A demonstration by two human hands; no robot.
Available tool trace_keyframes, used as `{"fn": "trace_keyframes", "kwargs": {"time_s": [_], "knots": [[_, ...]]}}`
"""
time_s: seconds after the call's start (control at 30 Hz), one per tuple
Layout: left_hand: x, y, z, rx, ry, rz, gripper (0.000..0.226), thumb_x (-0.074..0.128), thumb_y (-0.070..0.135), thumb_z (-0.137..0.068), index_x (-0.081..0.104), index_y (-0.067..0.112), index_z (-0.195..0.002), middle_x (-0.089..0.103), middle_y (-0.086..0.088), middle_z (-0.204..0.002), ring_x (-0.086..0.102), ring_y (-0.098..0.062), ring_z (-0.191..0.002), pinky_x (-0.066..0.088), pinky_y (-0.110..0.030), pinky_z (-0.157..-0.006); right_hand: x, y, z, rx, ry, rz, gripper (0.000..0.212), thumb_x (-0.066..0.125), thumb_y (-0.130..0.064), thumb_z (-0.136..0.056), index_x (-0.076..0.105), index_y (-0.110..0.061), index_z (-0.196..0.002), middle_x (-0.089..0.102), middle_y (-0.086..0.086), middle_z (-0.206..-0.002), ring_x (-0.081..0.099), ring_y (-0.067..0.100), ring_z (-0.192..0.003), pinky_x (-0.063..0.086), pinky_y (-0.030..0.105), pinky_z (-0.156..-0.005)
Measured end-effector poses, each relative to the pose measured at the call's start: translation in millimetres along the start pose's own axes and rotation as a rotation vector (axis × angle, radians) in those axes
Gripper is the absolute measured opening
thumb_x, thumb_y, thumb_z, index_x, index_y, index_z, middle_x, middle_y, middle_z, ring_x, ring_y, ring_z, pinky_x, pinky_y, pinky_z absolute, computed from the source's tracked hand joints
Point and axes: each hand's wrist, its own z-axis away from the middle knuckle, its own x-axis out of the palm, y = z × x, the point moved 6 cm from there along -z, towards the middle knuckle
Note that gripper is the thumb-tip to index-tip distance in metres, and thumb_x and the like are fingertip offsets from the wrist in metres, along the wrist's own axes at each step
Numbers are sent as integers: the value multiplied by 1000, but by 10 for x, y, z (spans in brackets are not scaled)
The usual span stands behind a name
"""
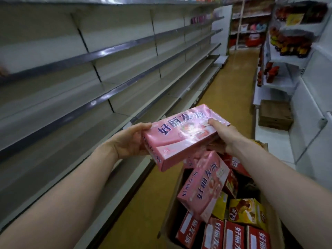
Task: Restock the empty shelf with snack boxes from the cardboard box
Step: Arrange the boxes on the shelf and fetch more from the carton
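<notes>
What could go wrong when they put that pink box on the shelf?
The pink box is shiny and held only at its ends by the left hand and right hand, so it might slip. A second pink box lies tilted on the pile in the carton and could slide. The carton stands in the aisle, so someone might trip.

A flat pink rectangular snack box [181,139] with dark blue lettering is tilted just above the open brown cardboard box [172,200]. The left hand [133,139] grips its left end and the right hand [226,133] its right end. Inside the cardboard box, a second pink snack box [203,186] leans on red snack boxes [237,236] beside a yellow snack box [247,211]. Bare grey metal shelves [136,72] run left of the cardboard box.
</notes>
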Motion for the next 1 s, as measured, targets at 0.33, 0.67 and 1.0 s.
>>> {"fn": "trace_keyframes", "kwargs": {"time_s": [0.33, 0.67, 1.0], "knots": [[-1090, 600, 928, 319, 566, 288, 14, 67, 24, -87, 68, 11, -92, 73, -12, -95, 65, -26, -84, 50, -47, -97, 1383, -473, 416, -118, -394, -119, 39, 72, -25, -83, 62, 0, -111, 70, 14, -92, 67, 25, -78, 56, 36, -67], [-2099, 1121, 2113, 571, 752, 373, 49, 70, 21, -84, 56, 3, -128, 72, -19, -104, 71, -30, -77, 60, -44, -70, 2793, -971, 1121, -191, -658, -69, 59, 76, -28, -69, 58, 3, -115, 67, 21, -109, 64, 30, -95, 54, 37, -79], [-3124, 1351, 2962, 655, 874, 314, 43, 70, 19, -86, 55, 7, -124, 74, -17, -99, 72, -31, -76, 60, -42, -61, 4142, -1088, 1499, -212, -771, -81, 40, 69, -18, -85, 58, 7, -113, 65, 23, -106, 62, 26, -85, 58, 34, -71]]}}
